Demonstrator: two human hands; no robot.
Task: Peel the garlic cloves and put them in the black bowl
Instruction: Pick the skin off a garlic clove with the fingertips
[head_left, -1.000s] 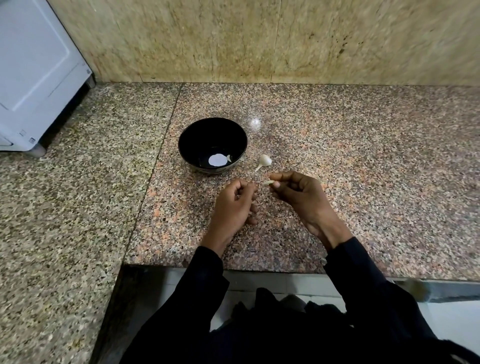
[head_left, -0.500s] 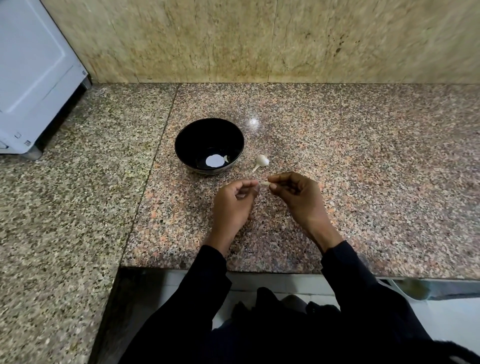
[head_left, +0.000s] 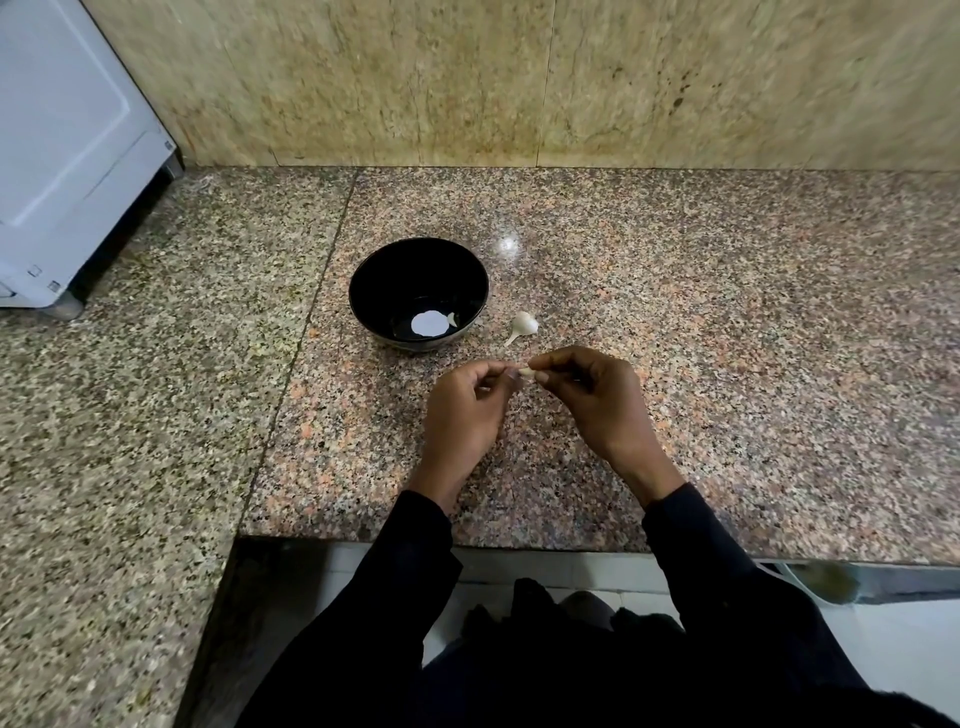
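From the head view, both hands are meeting over the front part of the counter (head_left: 675, 312), just behind its front edge and a little in front of the bowl (head_left: 363, 291). The right hand (head_left: 592, 400) is pinching a small pale clove (head_left: 525, 371) between thumb and forefinger, its other fingers curling under. The left hand (head_left: 465, 410) is curling in toward it, its fingertips (head_left: 511, 373) touching the clove's near end. That looks like the working grip for peeling: one hand steadying, the other picking at the skin. Whether any skin is coming loose is too small to tell.

The hands are staying close to the bowl, probably so a finished clove needs only a short drop. The bowl is sitting near the seam where two counter slabs join, midway between the front edge and the wall (head_left: 519, 78). Inside it a small pale piece (head_left: 453, 319) is lying beside a bright round reflection; it is likely a clove already peeled, though that is a judgement.

A garlic piece with a stalk (head_left: 523, 326) is lying on the counter just right of the bowl, apart from it and from the hands, seemingly waiting its turn.

A white appliance (head_left: 67, 156) is standing at the counter's far left corner.
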